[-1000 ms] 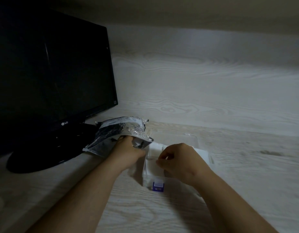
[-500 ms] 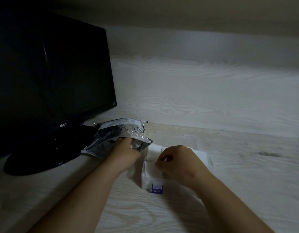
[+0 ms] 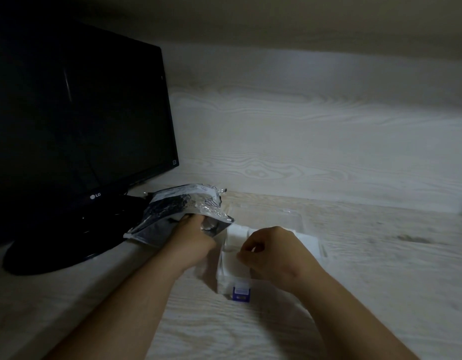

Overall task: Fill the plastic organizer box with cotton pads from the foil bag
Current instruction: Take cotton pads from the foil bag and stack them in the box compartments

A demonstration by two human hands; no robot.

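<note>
Left hand [image 3: 196,236] reaches into the foil bag [image 3: 178,206], fingers hidden, so I can't tell its grip. Beside it, the right hand [image 3: 274,253] pinches cotton pads [image 3: 236,233] in the organizer box [image 3: 223,278] beneath. Mid-fill; next, pull more pads out cleanly.

Both forearms bare, entering from the bottom edge and converging toward centre. Left forearm [image 3: 136,294] runs up and to the right. Left hand [image 3: 193,236] lies back-up, wrist straight, fingers pushed into the mouth of the foil bag [image 3: 183,211] and hidden there; grip undetermined. Right forearm [image 3: 341,307] runs up and to the left. Right hand [image 3: 272,253] is knuckles-up, fingers curled, thumb and forefinger tips close together over the cotton pads [image 3: 233,258]; contact unclear.
</note>
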